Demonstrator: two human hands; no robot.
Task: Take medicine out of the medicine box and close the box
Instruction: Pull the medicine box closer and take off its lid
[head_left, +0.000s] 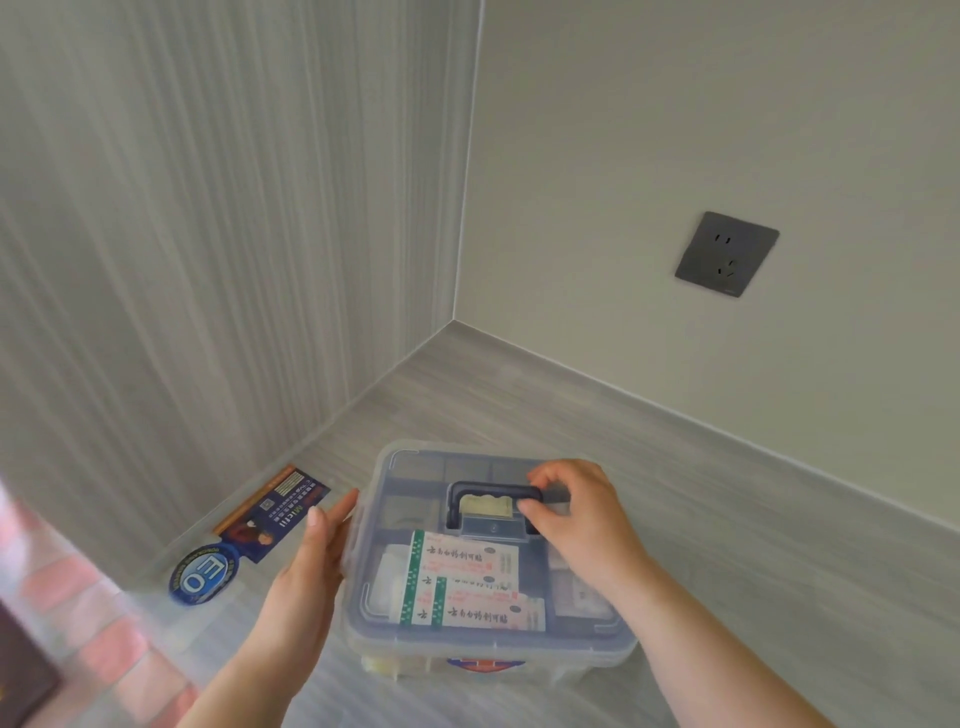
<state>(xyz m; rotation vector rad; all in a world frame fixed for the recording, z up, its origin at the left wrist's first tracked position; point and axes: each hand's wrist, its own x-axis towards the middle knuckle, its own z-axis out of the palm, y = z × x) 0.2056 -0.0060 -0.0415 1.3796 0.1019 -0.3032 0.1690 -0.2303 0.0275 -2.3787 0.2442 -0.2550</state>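
Note:
A translucent plastic medicine box (363, 613) with its lid on stands on the grey wood-grain surface. Through the lid show white-and-green plaster packets (470, 566) lying in a blue tray. My left hand (311, 556) lies flat against the box's left wall with straight fingers. My right hand (571, 512) is over the lid, its fingers curled round the right end of the dark blue handle (485, 491).
A dark blue and orange label (270, 512) and a round blue sticker (202, 574) are stuck on the surface left of the box. Walls meet in a corner behind. A grey wall socket (726, 253) is at the right. Pink brick-patterned material (78, 613) lies at the lower left.

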